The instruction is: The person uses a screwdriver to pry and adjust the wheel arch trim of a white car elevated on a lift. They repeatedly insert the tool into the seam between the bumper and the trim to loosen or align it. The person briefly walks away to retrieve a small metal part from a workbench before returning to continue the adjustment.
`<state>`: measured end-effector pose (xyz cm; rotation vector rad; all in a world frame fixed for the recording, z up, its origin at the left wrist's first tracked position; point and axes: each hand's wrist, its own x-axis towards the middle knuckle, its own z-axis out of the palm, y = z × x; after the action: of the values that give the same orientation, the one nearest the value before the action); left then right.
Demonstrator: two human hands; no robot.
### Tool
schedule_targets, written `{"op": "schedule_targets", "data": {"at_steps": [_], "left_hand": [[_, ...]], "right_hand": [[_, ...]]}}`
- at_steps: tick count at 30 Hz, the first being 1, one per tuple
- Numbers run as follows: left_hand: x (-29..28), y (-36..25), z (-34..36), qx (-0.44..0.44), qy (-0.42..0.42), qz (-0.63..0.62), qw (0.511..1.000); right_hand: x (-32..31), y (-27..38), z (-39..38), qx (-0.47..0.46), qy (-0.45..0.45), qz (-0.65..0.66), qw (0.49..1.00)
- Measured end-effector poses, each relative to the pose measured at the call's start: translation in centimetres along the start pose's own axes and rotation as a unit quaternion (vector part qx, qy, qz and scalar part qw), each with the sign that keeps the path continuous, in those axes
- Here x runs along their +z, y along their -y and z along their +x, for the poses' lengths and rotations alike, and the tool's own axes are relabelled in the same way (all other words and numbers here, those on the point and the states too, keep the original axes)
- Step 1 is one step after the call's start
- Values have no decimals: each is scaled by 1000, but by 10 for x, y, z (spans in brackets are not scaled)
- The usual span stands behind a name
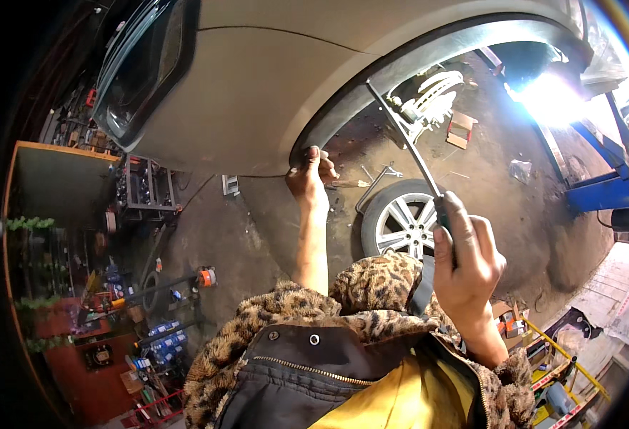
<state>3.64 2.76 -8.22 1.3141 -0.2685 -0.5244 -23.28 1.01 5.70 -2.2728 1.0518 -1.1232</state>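
Observation:
My right hand (468, 257) is wrapped round the dark handle of a long screwdriver (409, 143). Its straight metal shaft slants up and left, and the tip meets or overlaps the dark wheel arch trim (400, 68) of a car; whether it touches, I cannot tell. At the lower left end of that trim, my left hand (308, 179) pinches the edge, thumb uppermost. The car's beige body panel (257, 86) spreads above both hands. Inside the wheel arch, a bare brake disc and hub (429, 104) show, with no wheel on them.
A wheel with a silver rim (407, 222) lies on the floor below the hub, beside a wheel wrench (375, 187). An open small box (460, 129) lies nearby. To the right stand a blue lift arm (607, 191) and a glaring lamp (554, 96). Tools crowd a yellow-railed cart (572, 361).

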Motion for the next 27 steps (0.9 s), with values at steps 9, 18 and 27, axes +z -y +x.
{"op": "schedule_targets", "data": {"at_steps": [9,18,27], "left_hand": [[7,-10,-8,19,19,-28,999],[103,-105,-54,-18,242,-138,960],[124,-96,-57,-99,264,-393,875]], "right_hand": [[-8,4,1,308,68,362,877],[6,2,-5,256,60,333,905],[6,-27,-10,304,120,449,832]]}}
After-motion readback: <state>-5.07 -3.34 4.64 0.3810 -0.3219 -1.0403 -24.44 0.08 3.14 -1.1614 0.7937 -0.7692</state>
